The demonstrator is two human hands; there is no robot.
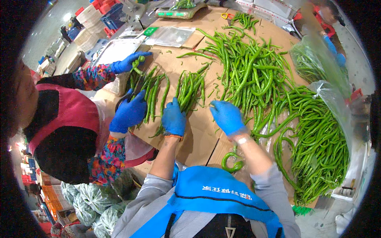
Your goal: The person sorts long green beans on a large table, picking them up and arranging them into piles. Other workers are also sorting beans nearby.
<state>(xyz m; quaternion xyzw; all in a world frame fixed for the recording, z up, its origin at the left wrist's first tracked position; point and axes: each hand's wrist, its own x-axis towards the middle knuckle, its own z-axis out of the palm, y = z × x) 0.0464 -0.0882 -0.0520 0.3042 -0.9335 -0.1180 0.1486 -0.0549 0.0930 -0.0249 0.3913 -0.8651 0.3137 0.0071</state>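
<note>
Long green peppers [253,68] lie in a large heap on the cardboard-covered table [193,148]. My left hand [174,117], in a blue glove, touches the lower end of a small bunch of green peppers [189,89]; whether its fingers grip any is unclear. At the near left edge of the heap is my right hand [227,117], also blue-gloved, its fingers curled with their tips partly hidden. Between the hands lie small broken stem pieces. A curled green pepper [232,162] rests close to my body.
At left, a co-worker's blue-gloved hands [129,111] handle scissors and peppers. An open plastic bag [333,110] spills peppers at right. Plastic sheets [169,35], a scale [178,13] and orange-handled scissors [227,16] are at the far side. Another person [330,29] stands at far right.
</note>
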